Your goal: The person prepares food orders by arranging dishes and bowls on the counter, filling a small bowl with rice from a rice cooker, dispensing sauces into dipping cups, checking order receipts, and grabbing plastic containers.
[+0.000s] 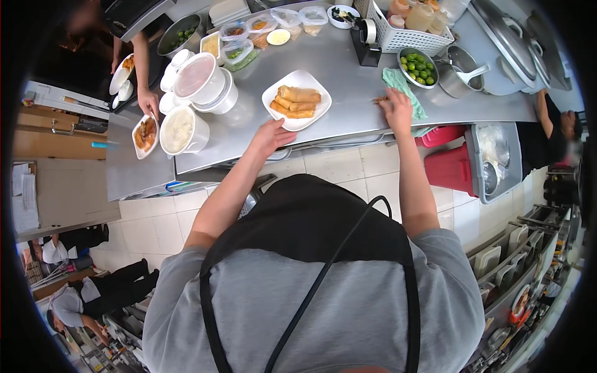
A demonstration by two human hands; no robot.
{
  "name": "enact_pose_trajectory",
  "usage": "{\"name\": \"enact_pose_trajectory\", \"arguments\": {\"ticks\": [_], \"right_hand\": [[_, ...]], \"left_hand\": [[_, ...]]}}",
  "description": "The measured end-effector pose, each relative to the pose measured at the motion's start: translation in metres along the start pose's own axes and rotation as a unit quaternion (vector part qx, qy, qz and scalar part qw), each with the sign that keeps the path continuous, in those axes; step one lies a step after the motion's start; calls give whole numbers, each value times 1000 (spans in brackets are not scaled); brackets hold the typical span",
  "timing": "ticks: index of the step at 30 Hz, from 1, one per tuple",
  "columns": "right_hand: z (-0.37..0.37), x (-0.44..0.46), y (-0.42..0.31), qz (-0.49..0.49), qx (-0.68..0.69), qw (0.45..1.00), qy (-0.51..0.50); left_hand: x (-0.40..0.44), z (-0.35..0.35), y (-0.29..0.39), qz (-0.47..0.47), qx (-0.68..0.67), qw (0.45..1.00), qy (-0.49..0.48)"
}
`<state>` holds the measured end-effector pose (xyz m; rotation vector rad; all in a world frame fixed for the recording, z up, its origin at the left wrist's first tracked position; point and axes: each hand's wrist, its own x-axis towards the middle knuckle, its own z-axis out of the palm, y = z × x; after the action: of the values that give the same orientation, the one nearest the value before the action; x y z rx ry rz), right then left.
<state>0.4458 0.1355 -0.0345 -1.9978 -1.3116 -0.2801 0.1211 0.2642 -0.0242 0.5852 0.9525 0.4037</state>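
Observation:
A white square plate (292, 124) holding several golden fried rolls (297, 99) sits on the steel counter in front of me. My left hand (272, 138) is at the plate's near edge, fingers stretched out and nothing gripped; they look to be touching the rim. To the right, my right hand (398, 110) rests over the counter with fingers apart, beside a crumpled green cloth (407, 93) that it partly overlaps. A small brown bit (379, 99) lies near its fingertips, too small to name.
White tubs (186, 133) stand left of the plate, with bagged ingredients (261, 23) behind. A co-worker's hand (148, 102) reaches to a plate of food (145, 138). A bowl of limes (418, 67) and a metal pot (457, 68) stand right. A grey bin (513, 161) is below.

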Motion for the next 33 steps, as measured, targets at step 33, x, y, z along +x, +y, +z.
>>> {"name": "enact_pose_trajectory", "arguments": {"ticks": [33], "right_hand": [[102, 72, -130, 118, 291, 931, -188]], "left_hand": [[1, -10, 4, 51, 13, 998, -24]]}}
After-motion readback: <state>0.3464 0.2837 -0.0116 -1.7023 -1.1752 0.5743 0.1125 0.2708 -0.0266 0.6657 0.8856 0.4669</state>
